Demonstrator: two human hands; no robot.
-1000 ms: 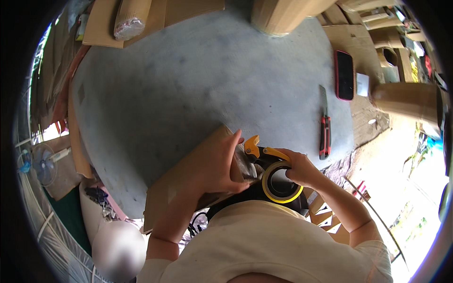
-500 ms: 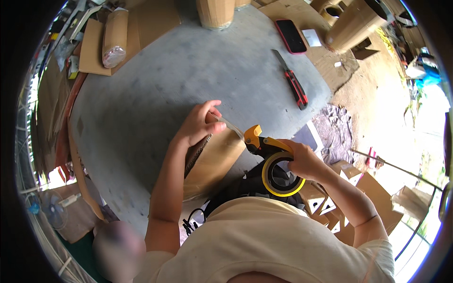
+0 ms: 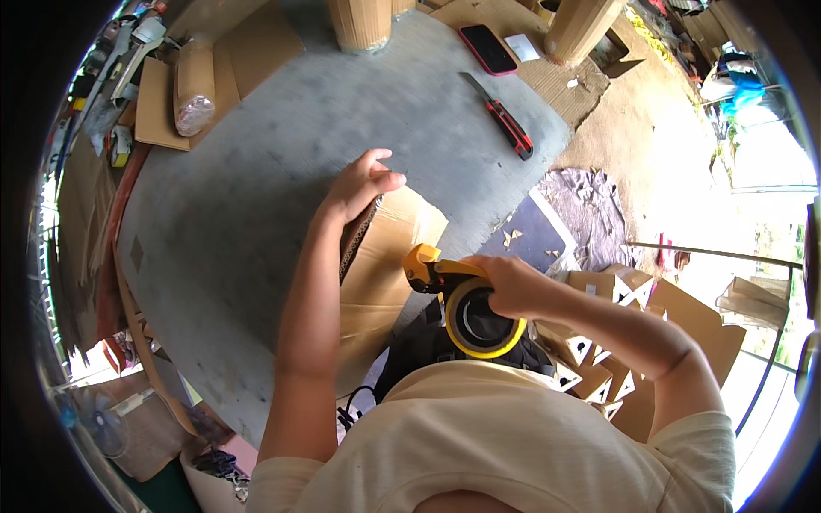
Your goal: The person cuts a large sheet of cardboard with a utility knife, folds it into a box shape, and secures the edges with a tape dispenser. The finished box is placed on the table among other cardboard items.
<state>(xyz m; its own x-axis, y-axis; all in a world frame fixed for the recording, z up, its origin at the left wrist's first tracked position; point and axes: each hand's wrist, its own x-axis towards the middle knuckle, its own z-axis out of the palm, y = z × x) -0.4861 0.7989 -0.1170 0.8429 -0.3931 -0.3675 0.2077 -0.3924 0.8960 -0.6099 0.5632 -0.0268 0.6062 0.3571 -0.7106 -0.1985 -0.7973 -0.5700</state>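
Note:
My left hand point(image 3: 361, 190) is at the far end of a brown cardboard piece point(image 3: 385, 256), fingers bent over its far left corner. The cardboard leans near my body on the grey table, with layered, corrugated edges showing on its left side. In my right hand point(image 3: 511, 287) is a yellow and black tape gun point(image 3: 428, 269) carrying a roll of tape point(image 3: 484, 318) with a yellow rim. Its yellow head is at the cardboard's near right edge; whether it touches cannot be made out.
On the grey table point(image 3: 256, 171) lie a red and black utility knife point(image 3: 505, 120) with its blade out and a phone point(image 3: 488, 49). Cardboard tubes point(image 3: 359, 26) stand at the far edge. A wrapped roll point(image 3: 195, 90) lies at the far left. Cut cardboard boxes point(image 3: 607, 368) are piled at right.
The tape gun has moved left and toward me, down along the cardboard's right edge. The strip stretched between my left hand and the gun no longer shows. The whole view has shifted slightly.

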